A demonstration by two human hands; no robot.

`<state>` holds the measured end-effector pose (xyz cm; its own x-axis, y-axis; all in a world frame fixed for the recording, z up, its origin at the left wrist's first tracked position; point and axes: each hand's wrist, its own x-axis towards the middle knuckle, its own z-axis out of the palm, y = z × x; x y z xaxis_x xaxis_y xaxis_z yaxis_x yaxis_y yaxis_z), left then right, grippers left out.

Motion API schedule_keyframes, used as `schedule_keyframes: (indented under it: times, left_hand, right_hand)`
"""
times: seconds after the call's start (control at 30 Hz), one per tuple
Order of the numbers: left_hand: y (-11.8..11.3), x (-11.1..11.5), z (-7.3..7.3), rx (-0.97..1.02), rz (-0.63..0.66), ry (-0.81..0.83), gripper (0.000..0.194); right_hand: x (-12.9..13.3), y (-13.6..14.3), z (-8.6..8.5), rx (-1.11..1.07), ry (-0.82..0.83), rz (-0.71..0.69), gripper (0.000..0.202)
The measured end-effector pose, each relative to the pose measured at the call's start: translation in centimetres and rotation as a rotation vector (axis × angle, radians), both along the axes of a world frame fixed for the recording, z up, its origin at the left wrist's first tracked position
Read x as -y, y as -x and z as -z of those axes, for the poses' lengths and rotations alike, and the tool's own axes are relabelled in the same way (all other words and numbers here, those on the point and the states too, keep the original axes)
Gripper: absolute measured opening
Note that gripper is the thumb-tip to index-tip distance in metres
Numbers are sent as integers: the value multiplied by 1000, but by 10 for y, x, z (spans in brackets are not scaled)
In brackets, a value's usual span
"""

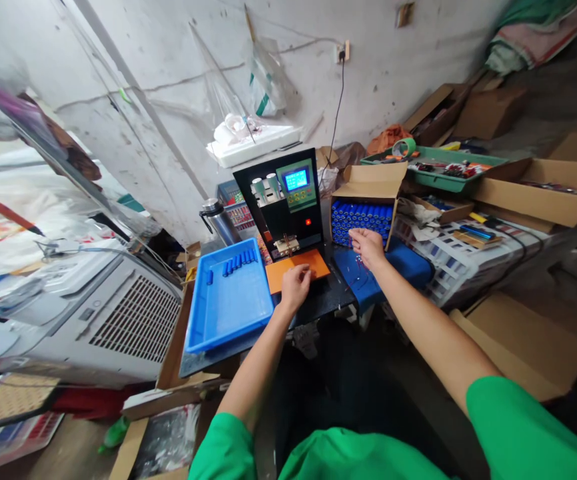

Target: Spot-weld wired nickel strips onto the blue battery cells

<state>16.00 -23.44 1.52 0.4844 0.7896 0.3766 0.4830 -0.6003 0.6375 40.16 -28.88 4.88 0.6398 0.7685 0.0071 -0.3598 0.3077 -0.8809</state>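
My left hand [296, 288] is over the orange plate [279, 275] at the foot of a black spot welder [313, 230] with a lit display. Its fingers are curled closed, and whatever they hold is hidden. My right hand [368, 248] pinches thin wires [361, 265], which hang down over a blue cloth [408, 263]. Directly behind that hand, an open carton [376, 179] is packed with blue cylindrical battery cells [361, 217]. On the left, a blue tray [231, 303] contains a short row of blue cells [238, 262].
Behind the tray stands a steel flask [220, 221]. A white foam box [253, 148] rests on top of the welder. To the right are a green tray [461, 170] of parts, a white crate [461, 260] and open cardboard boxes [543, 193]. An air cooler [123, 327] stands at left.
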Motion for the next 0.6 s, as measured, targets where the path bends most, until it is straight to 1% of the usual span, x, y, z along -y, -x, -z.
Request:
schedule_keyframes:
  times: [0.07,0.1,0.23,0.33,0.4,0.5,0.6]
  left_hand:
    - [-5,11,1,52,4,-17,22]
    - [-7,17,1,91,11,-4,21]
    - [-20,39,-3,325,77,162,23]
    - [-31,53,-9,480,126,335,29]
    - [-37,61,-13,535,149,439,33]
    - [-40,70,-17,586,163,543,38]
    - [-38,77,-18,622,143,576,37]
  right_hand:
    - [-1,-3,3,-17,43,31,29]
    - [0,-4,4,-29,35,21,30]
    - [14,3,-1,-90,-102,-121,34]
    - [29,19,-10,-141,-175,-260,36]
    - [37,32,-15,-168,-201,-331,36]
    - [46,50,-19,-208,-220,-387,35]
    - [50,64,-18,-240,-212,-403,35]
